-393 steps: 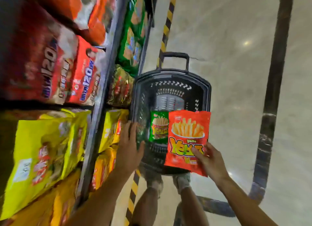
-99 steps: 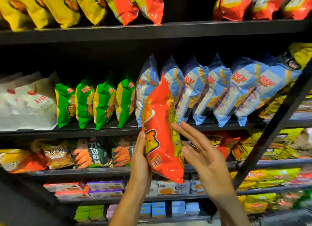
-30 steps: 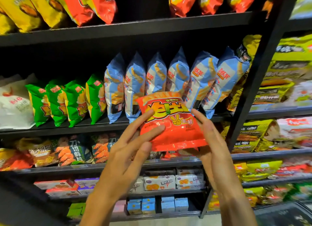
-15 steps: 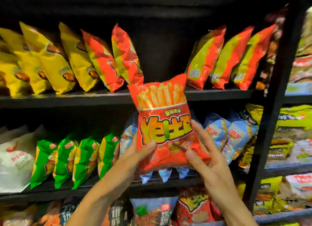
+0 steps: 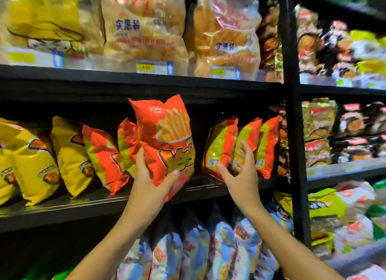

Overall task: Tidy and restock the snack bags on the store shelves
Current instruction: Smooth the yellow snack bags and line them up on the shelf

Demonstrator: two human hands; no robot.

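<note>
Left hand [image 5: 150,181] grips red fries bag [image 5: 167,137] upright at the middle shelf [image 5: 208,185] gap. Right hand [image 5: 240,175], fingers spread, touches red-yellow bags [image 5: 221,146] alongside. Far-right packs blurred.

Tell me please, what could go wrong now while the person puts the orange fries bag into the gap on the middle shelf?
1. Only the left hand grips the orange fries bag, low down, so the bag may tip or slip.
2. The right hand is at the leaning red-yellow bags; a push could topple that row.
3. The orange bags left of the gap lean toward it and may be crushed or knocked.
</note>
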